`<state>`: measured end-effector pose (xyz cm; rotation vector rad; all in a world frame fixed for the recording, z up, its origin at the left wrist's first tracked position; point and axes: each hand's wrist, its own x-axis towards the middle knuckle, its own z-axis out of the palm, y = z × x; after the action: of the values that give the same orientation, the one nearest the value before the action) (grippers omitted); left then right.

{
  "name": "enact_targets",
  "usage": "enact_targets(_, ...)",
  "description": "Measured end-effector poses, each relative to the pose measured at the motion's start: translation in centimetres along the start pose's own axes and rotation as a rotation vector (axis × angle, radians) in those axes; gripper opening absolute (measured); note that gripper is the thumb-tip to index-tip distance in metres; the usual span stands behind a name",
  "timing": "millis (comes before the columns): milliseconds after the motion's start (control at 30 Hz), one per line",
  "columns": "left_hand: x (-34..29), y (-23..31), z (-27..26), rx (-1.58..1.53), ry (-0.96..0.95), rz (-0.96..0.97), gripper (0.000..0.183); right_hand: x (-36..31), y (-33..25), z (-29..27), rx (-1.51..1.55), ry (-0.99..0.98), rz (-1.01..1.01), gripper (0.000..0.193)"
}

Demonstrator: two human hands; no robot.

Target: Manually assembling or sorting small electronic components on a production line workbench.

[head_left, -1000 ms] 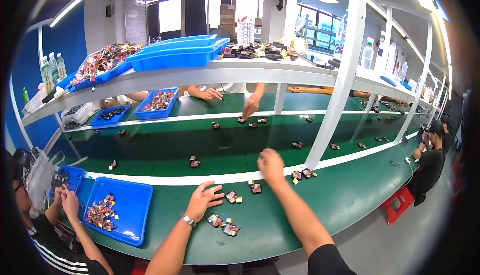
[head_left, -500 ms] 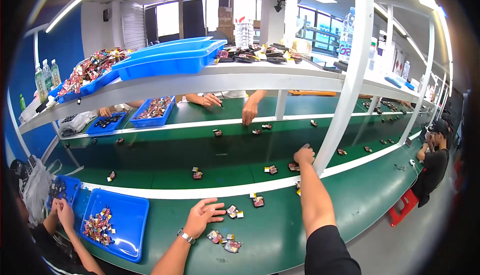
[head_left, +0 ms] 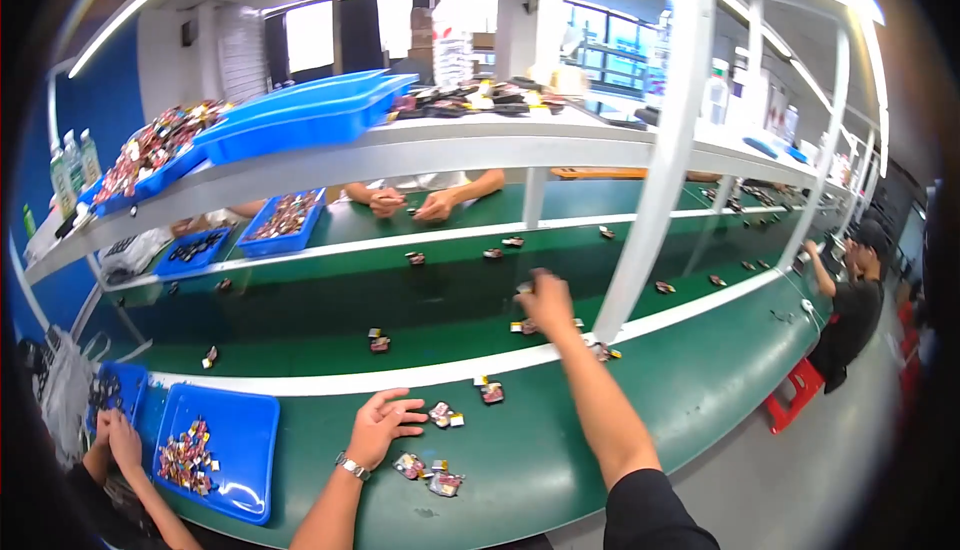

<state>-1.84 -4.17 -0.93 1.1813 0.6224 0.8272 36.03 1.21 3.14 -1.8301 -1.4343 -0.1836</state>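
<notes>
My left hand [head_left: 383, 424] is open over the green near worktop, palm down with fingers apart and nothing in them. Just right of its fingertips lies a small dark piece with pale tabs [head_left: 441, 414]. Two similar pieces [head_left: 428, 474] lie close together nearer me, and another reddish one [head_left: 491, 391] lies farther off. Stretched over the green belt, my right hand [head_left: 550, 305] has bent fingers, slightly blurred, around a small dark piece with a pale edge [head_left: 529, 283]. Below that hand, a dark piece with a yellow tab [head_left: 523, 327] rests on the belt.
A white rail [head_left: 330, 384] divides worktop and belt; a white post [head_left: 655, 170] rises to my right hand's right. At left, a blue tray [head_left: 262, 450] holds small reddish parts, beside another person's hands [head_left: 118, 438]. Across the belt are more hands [head_left: 410, 204]. An overhead shelf [head_left: 450, 154] carries trays.
My right hand has moved left and farther over the belt, now with a dark piece at its fingertips. My left hand stays spread beside the same piece. The whole view has shifted slightly.
</notes>
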Motion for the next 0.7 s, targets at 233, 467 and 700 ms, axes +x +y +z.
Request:
enact_targets(233,-0.4,0.2,-1.1,-0.002,-0.013,-0.027,0.039,-11.6,-14.6,-1.2,0.428,-0.400,-0.511,0.062)
enact_targets(467,-0.2,-0.7,-3.0,-0.090,-0.213,-0.016,0.036,-15.3,-16.8,-0.3,0.491,-0.445,-0.637,0.058)
enact_targets(700,-0.6,0.3,-2.2,-0.150,-0.079,-0.076,0.038,-11.4,-12.0,-1.0,0.400,-0.182,-0.488,0.059)
